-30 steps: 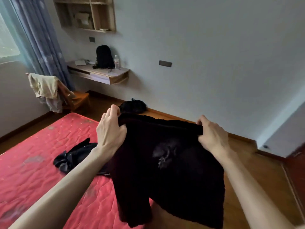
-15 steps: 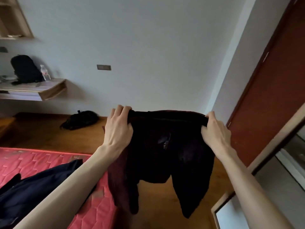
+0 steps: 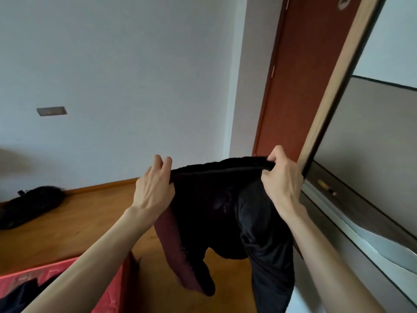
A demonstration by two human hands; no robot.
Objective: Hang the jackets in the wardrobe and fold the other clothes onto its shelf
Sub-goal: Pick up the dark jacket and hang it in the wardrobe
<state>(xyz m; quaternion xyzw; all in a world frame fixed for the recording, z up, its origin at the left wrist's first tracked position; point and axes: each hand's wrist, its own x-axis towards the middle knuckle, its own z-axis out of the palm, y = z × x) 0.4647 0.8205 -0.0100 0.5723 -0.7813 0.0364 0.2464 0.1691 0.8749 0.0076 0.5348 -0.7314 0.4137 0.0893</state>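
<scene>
No writing or label can be read anywhere. Two hands hold one dark garment (image 3: 216,213) up by its top edge: the left hand (image 3: 155,188) has a closed grip on one end, the right hand (image 3: 282,177) on the other. It hangs over the wooden floor (image 3: 74,224), between the red mattress (image 3: 112,281) and the wardrobe (image 3: 365,154). One black bag (image 3: 29,204) lies by the wall.

The garment (image 3: 209,213) is black, with a dark maroon side showing along its left hanging part; the mattress (image 3: 108,281) is bright red with a stitched quilt pattern; the clothing lying on it (image 3: 15,294) is dark navy; the floor (image 3: 74,222) is warm orange-brown wood; the wall (image 3: 124,75) is pale grey-white; the door (image 3: 300,75) is brick red; the bag on the floor (image 3: 29,204) is black.
</scene>
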